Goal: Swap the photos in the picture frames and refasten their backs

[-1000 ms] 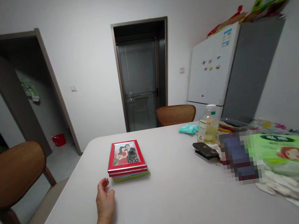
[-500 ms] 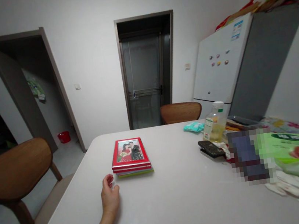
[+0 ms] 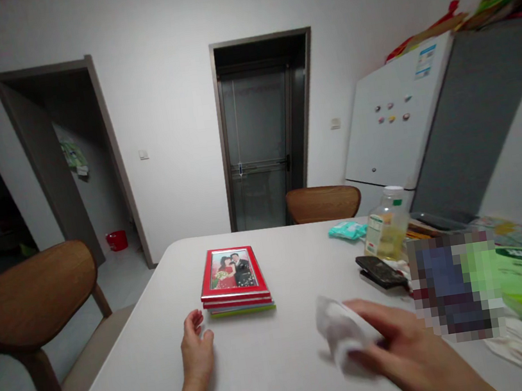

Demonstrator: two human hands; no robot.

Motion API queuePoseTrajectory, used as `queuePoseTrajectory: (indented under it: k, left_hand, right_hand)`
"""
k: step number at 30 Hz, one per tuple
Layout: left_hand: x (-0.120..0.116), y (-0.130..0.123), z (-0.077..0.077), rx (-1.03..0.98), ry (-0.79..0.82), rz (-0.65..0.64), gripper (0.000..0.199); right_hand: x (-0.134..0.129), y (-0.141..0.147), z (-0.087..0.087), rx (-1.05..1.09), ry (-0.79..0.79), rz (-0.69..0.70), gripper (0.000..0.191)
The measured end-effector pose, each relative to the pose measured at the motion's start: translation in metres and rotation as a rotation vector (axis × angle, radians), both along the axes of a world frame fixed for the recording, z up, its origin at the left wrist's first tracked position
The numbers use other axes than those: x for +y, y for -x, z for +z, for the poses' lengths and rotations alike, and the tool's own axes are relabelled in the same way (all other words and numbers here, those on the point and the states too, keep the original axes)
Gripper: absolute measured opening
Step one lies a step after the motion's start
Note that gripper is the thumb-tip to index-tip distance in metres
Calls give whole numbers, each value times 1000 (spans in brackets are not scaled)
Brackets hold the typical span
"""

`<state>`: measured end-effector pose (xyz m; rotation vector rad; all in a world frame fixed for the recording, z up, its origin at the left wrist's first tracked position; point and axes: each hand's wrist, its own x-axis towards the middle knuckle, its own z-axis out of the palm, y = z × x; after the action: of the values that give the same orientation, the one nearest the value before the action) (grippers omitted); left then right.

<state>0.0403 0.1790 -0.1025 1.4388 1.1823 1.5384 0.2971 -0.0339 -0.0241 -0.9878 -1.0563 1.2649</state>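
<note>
White wad (image 3: pixel 341 333), apparently tissue and blurred, above the bench (image 3: pixel 269 362), nearer the viewer than the red-framed picture stack (image 3: pixel 236 295) and to its right. The right hand (image 3: pixel 410 336) pinches the wad between thumb and fingers; the left hand (image 3: pixel 198 350), empty and half curled, lies just beside the stack's near left corner. For good handling, a light pinch should suffice for so soft a piece, with the left hand kept clear of the stack's edges. Compared with half a second earlier, the right hand and wad are new in view; the left hand keeps its pose.
</note>
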Motion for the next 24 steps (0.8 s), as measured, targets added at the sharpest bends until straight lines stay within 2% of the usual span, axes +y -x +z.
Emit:
queuePoseTrajectory:
  k: [1,2,4,5,8,10,12,14,16,18,21,24]
  left_hand:
    - [-1,0,1,-5,-1,-1,39]
    - [-1,0,1,-10,-3,-2,39]
    - [-2,0,2,-21,-8,-4,39]
    - [-3,1,2,-27,-10,-4,39]
    - [-4,1,2,-42,-8,3,40]
    - [-5,1,3,-49,-4,8,40]
    - [-6,1,3,-51,0,9,41]
    - [-8,1,5,-53,4,5,41]
    - [-11,1,6,-56,10,-1,42]
    - [-15,1,8,-60,21,-13,42]
    - [-22,5,10,-80,46,-43,41]
    - [-30,11,14,-127,88,-93,36]
  right_hand:
    - [17,-6,15,-80,-2,-60,27]
    - [33,-16,25,-351,15,-207,22]
    - [61,-43,30,-863,27,-499,16]
    - [72,-58,26,-1041,83,-565,13]
    - [91,-95,5,-1380,280,-514,18]
    - [98,-100,0,-1470,334,-529,22]
    - [106,-84,6,-1553,249,-647,26]
    - [120,-48,17,-1637,33,-747,36]
    - [138,-3,26,-1595,-152,-648,37]
    - [157,41,27,-1526,-284,-430,34]
    - [179,86,21,-1574,-334,-286,42]
    - [184,105,16,-1613,-334,-266,29]
